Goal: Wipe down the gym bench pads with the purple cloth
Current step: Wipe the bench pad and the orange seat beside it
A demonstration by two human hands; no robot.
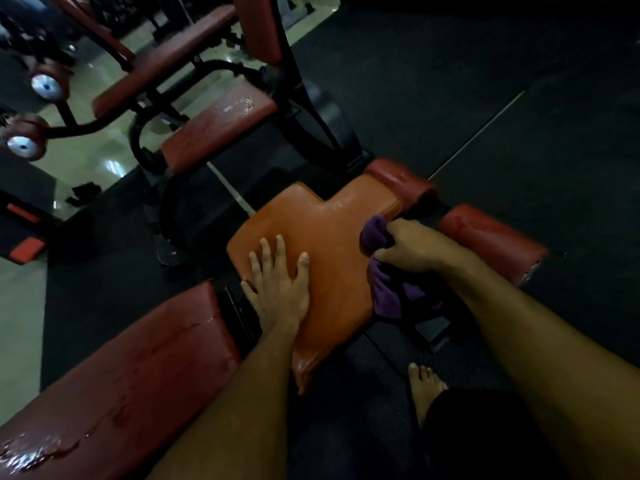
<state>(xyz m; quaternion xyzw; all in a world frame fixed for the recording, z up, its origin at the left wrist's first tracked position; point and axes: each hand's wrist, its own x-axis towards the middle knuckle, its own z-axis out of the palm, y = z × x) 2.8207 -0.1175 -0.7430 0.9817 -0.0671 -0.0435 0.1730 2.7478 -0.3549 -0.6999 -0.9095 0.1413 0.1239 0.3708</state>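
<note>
A bare foot (pixel 424 386) is standing on the dark floor mat (pixel 485 98), just below the near edge of the seat pad (pixel 332 237), which is serving here as the landmark. To the near left of the seat pad, a long dark-red back pad (pixel 121 386) is lying with wet streaks shining on it. The left hand (pixel 277 289) is resting flat on the seat pad's left part, its fingers spread wide and straight, holding nothing. At the seat pad's right edge, the right hand (pixel 412 247) is gripping the cloth (pixel 384 271) in curled fingers; the purple fabric is bunching above the knuckles and hanging down past the pad's rim. Just right of the seat pad, two dark-red roller pads (pixel 491 244) are sitting on a black bar, one nearer and one farther. Beyond the seat pad, up and to the left, another bench (pixel 221 123) with red pads on a black frame is standing, its nearest pad glistening. Farther left of that, two round metal-capped ends (pixel 46 86) are showing above a pale glossy floor (pixel 86 161).
</note>
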